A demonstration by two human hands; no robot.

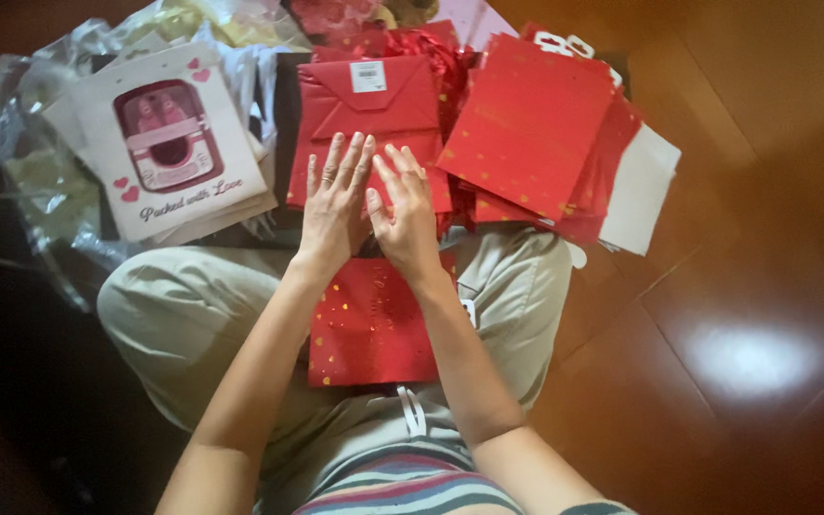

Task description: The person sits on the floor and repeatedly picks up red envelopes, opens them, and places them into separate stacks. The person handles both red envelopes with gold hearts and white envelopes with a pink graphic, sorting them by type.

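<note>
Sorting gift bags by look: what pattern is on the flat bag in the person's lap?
Red paper bag with small gold heart-like specks; head view.

I'm sitting cross-legged on a polished wooden floor (746, 315), which looks like a room at home; red paper gift bags (526, 124) and crinkled plastic wrapping (40, 181) are spread around my knees.

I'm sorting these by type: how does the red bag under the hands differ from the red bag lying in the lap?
The folded red bag under both hands is plain red, with a white sticker near its top and envelope-like creases; it lies on the pile on the floor. The red bag in the lap carries scattered gold specks, shows no sticker, and rests on the person's legs. The left hand and right hand press flat on the first and cover only the second's top edge. Both are flat and red.
</note>
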